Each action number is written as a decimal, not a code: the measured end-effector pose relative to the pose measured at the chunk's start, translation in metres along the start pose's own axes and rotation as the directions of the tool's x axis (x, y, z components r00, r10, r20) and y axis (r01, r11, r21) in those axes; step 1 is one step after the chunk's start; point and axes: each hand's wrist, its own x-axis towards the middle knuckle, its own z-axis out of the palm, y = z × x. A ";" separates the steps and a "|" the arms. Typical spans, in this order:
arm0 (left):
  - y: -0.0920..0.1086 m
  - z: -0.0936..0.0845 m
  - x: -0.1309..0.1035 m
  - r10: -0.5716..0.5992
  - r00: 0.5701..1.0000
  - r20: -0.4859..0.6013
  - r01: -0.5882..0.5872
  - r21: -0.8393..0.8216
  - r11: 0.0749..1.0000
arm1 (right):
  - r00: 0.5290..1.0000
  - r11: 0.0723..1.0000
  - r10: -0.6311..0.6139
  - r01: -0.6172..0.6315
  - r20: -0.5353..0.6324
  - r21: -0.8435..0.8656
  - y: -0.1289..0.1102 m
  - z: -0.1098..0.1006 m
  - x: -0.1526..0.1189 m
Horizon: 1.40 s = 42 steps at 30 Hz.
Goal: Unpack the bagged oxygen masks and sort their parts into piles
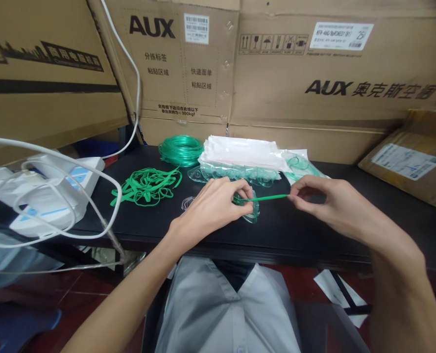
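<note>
My left hand (pixel 221 201) is closed on a clear greenish plastic mask (pixel 255 211) just above the black table, and its fingers cover much of the mask. A narrow green elastic strap (pixel 271 198) runs taut from the mask to my right hand (pixel 324 196). The thumb and forefinger of that hand pinch the strap's far end. Beside my left wrist lie some thin silvery loops (pixel 187 203), partly hidden. Farther left is a tangled heap of green elastic straps (pixel 146 187). Behind my hands sits a row of clear green masks (pixel 236 172).
White packets (pixel 240 147) lie behind the masks, a coil of green tubing (pixel 181 150) to their left and a bagged green item (pixel 302 164) to their right. White devices with looping cables (pixel 61 196) crowd the left. Cardboard boxes (pixel 269 98) wall the back; another box (pixel 409 157) stands right.
</note>
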 end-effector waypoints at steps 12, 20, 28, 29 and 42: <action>-0.002 0.008 0.001 0.019 0.998 -0.059 -0.014 0.074 0.997 | 0.993 0.987 -0.078 0.090 -0.091 0.133 -0.035 0.012 0.001; 0.001 0.006 0.003 -0.051 0.985 -0.162 0.038 -0.083 0.996 | 0.997 0.965 0.080 -0.075 -0.009 0.251 -0.027 0.033 0.010; 0.002 0.008 0.005 -0.179 0.953 -0.243 0.071 -0.395 0.916 | 0.981 0.900 0.173 -0.195 0.091 0.389 -0.033 0.052 0.017; 0.002 0.008 0.005 -0.193 0.950 -0.245 0.070 -0.435 0.898 | 0.979 0.869 0.190 -0.204 0.076 0.450 -0.034 0.054 0.018; -0.003 0.013 0.009 -0.153 0.985 -0.075 0.077 -0.605 0.792 | 0.981 0.519 0.196 -0.110 0.008 0.848 -0.048 0.062 0.019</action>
